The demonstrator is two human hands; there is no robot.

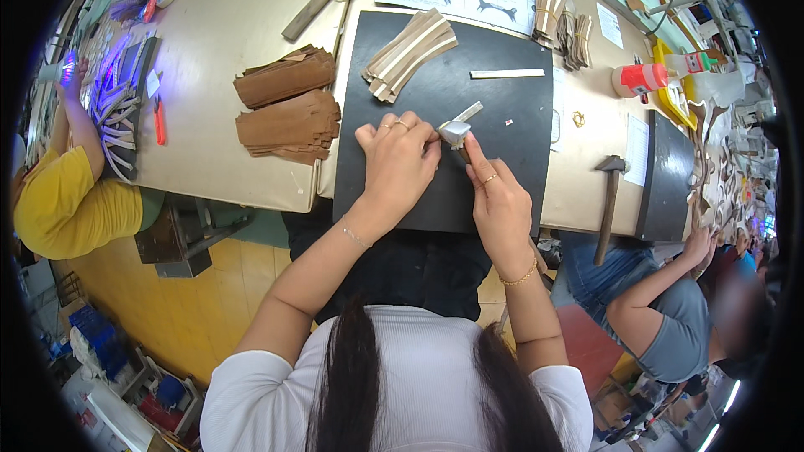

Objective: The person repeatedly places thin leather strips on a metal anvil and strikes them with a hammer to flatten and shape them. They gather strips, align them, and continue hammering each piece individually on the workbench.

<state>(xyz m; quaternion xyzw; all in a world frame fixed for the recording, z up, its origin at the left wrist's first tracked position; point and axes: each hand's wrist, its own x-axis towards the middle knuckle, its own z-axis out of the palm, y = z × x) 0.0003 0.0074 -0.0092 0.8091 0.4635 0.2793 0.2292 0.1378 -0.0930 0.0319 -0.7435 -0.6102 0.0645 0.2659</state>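
My right fingers are wrapped around a hammer; my left fingers bunch beside its head, can't tell if they're pinching anything. One pale strip sticks out past the head, long axis aimed at the far right corner of the black board on the worktop. Got room toward the board's right edge. Also: one loose strip, one fanned bundle, two brown stacks off the left edge.
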